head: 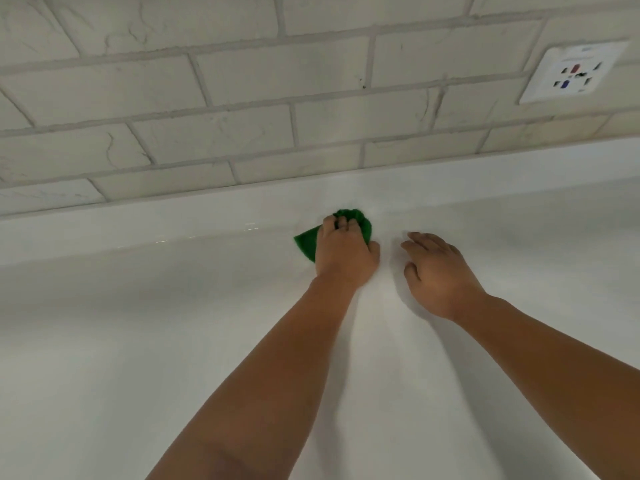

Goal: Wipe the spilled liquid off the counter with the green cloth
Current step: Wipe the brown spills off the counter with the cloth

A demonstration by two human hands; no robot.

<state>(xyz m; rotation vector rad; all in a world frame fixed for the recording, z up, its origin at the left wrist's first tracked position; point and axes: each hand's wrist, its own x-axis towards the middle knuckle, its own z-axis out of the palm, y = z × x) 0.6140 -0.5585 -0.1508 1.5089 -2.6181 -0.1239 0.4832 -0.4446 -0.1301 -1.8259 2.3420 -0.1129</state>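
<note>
Green cloth point(362, 224), bunched under the left hand point(343, 254) whose fingers curl round it, lies on the white counter point(173, 341) close to the back ledge point(104, 233). It looks soft, light and limp, so gripping the gathered middle with the palm pressing down should suit. The right hand point(436, 271) rests beside it, fingers relaxed, holding nothing; no container shows, and the spill is too faint to see.

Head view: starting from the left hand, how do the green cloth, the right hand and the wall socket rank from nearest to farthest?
1. Green cloth: bunched in the grip of the left hand, touching it.
2. Right hand: beside it on the right, fingers relaxed, apart from it.
3. Wall socket: far off at the upper right, on the tiled wall.
</note>
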